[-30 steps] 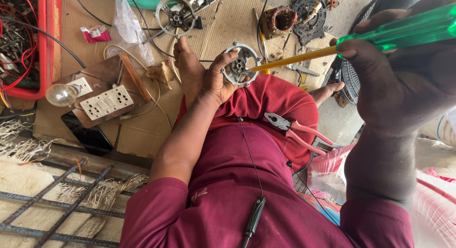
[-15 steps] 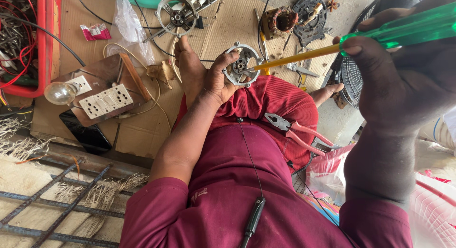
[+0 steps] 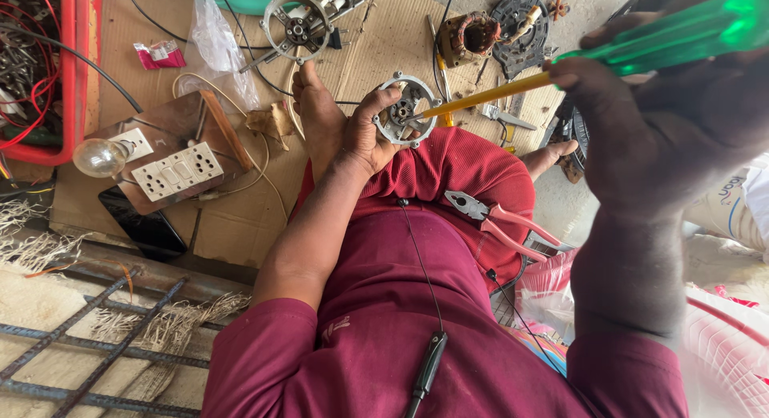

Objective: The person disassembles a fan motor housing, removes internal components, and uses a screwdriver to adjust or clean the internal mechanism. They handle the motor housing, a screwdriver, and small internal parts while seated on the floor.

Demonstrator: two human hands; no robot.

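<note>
Our left hand [image 3: 352, 134] grips a round, spoked grey metal motor end plate [image 3: 406, 110] at its rim, propped on our knee in ribbed red cloth. Our right hand [image 3: 641, 122] is closed around the translucent green plastic handle of a long screwdriver [image 3: 561, 66], whose yellow shaft reaches into the plate's centre. Red-handled steel pliers [image 3: 497, 218] lie on our thigh; corrugated brown cardboard [image 3: 240, 218] carries a white socket board [image 3: 172, 171].

In my left hand [image 3: 356, 134] I grip a round grey metal motor end plate [image 3: 407, 110], spoked with a central hub, its face turned toward me. My right hand [image 3: 657, 122] holds a screwdriver [image 3: 609, 62], green translucent handle, yellow shaft slanting down, tip pressed into the plate's centre.
</note>
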